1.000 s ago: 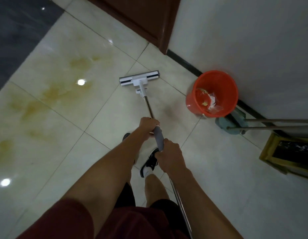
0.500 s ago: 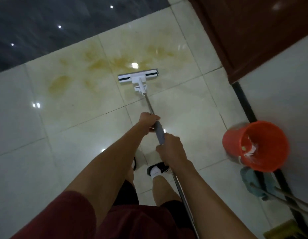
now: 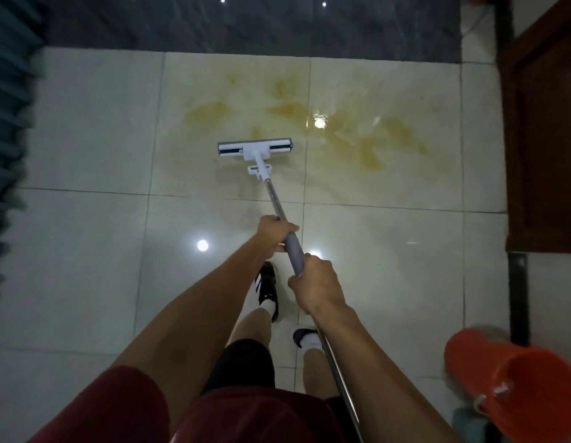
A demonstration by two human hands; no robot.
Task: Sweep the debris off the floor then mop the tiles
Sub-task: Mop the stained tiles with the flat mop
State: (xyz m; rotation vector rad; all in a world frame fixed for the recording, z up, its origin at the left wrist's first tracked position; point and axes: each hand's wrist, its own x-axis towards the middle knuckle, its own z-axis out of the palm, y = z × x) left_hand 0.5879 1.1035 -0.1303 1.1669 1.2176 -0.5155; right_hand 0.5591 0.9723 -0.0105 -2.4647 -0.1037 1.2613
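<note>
A person stands on pale glossy tiles and holds a mop out ahead with both hands. The left hand grips the shaft farther out, its fingers curled round the top of the grey grip sleeve where it meets the bare metal pole. The right hand grips nearer the body, wrapped round the lower end of the same sleeve, and the pole runs on past the right forearm toward the near right edge. The flat white mop head lies across the floor at the near edge of a patch of yellow-brown stains, which spreads across two tiles to the far side and right of the head. A wet sheen shows on the tile around the stains. Far beyond, the pale tiles give way to dark flooring. A dark wooden door stands at the right. An orange bucket sits at the near right corner, well apart from the mop head. Black shoes with white socks show below the hands.
</note>
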